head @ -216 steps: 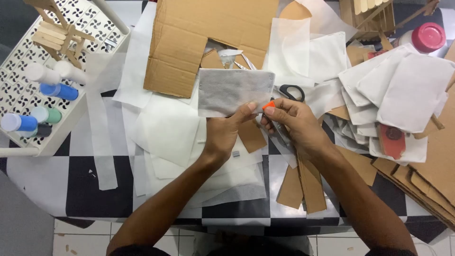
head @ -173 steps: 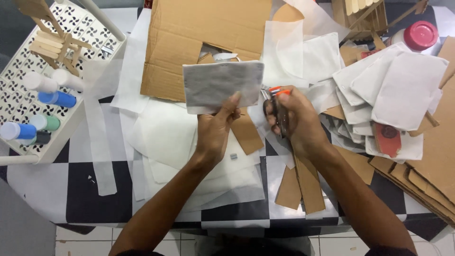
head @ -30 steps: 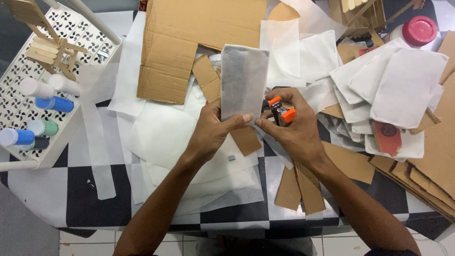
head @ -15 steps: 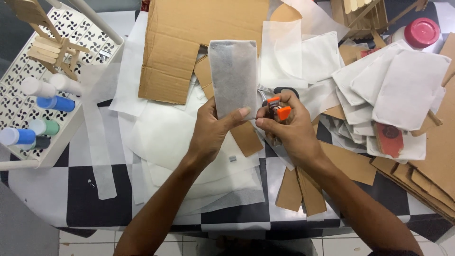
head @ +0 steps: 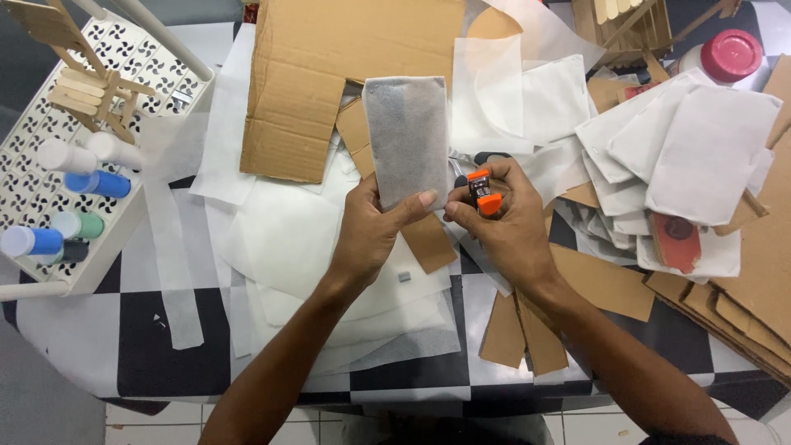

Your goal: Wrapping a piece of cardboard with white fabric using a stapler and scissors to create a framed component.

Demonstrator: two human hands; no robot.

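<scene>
Hands meet just over the middle of the table: your left hand (head: 375, 235) pinches the bottom edge of a grey pouch (head: 408, 140), thumb pressed on its front and the other fingers behind, so the pouch stands upright with its top toward the big cardboard sheet (head: 329, 74). Your right hand (head: 503, 227) sits just to the right of the pouch, closed around an orange lighter (head: 482, 191), whose metal top pokes up between thumb and forefinger, close to the pouch's lower right corner; you cannot tell from this view whether it touches.

Behind the pouch, the cardboard sheet lies flat, and white paper sheets (head: 288, 239) spread below and to the left of the pouch over the black-and-white checkered table (head: 165, 363). Black scissors (head: 486, 158) peek out just right of the pouch, above your right hand. Far to the pouch's right lies a heap of white pouches (head: 700, 148), with a red-lidded jar (head: 729, 53) beyond it. Brown cardboard strips (head: 519, 334) lie lower right of the pouch, under your right forearm. Well to the left of the pouch, a white perforated tray (head: 33, 173) holds small paint bottles (head: 91, 181) and a small wooden stick chair (head: 86, 86).
</scene>
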